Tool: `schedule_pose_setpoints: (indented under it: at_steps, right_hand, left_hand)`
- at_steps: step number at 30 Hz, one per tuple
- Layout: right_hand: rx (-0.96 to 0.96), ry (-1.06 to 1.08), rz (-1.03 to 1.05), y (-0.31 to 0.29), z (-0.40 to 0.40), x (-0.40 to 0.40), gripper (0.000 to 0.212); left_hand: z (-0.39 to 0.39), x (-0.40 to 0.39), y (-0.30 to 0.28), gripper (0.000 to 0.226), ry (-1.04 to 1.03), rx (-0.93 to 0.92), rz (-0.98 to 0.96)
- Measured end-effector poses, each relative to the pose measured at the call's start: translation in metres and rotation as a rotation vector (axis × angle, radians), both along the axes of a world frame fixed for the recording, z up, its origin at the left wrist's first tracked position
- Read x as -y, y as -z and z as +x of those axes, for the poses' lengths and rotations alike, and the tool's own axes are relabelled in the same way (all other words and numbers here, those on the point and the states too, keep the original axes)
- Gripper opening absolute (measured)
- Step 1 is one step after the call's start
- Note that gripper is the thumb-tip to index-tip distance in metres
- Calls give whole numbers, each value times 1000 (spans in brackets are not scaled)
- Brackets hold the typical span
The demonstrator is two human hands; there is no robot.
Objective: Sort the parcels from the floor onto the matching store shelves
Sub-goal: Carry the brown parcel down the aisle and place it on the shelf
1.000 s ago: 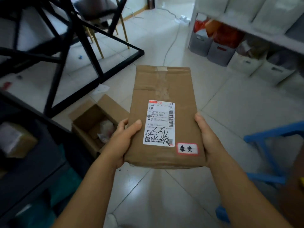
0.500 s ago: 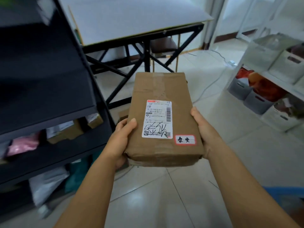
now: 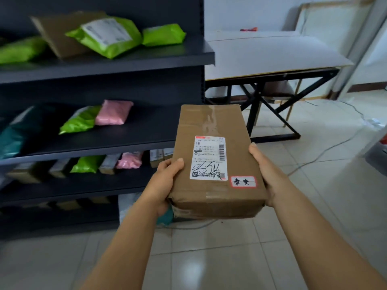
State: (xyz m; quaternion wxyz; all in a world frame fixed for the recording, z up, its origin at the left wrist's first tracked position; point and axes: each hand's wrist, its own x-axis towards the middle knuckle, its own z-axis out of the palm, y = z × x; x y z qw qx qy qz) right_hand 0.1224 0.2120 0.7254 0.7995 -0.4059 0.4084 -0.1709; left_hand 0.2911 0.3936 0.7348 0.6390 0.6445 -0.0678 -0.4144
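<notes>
Both forearms reach straight out in front, bare. Left hand [image 3: 165, 183] clamps one side with the thumb lying on top, right hand [image 3: 267, 174] presses flat against the other.

My view has swung up and to the left since a second ago: the open carton on the floor, the blue stool and the white rack of bins have dropped out of sight, and the dark shelf unit [image 3: 109, 141] with its green and pink mailers now fills the left half. The white-topped table [image 3: 272, 53], earlier seen only as black legs, now shows its whole top on the right.
</notes>
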Motion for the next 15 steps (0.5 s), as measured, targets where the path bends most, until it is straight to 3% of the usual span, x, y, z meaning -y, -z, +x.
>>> schedule_pose_setpoints:
  at_steps: [8,15]
  right_hand:
    - [-10,-113,-63,-35,64,-98,56]
    - [92,-293,-87,-64,132,-195,42]
  left_hand:
    - [35,-115,-35,43,-136,-4,-64]
    - [74,-225,-62,40,-330,20,-97]
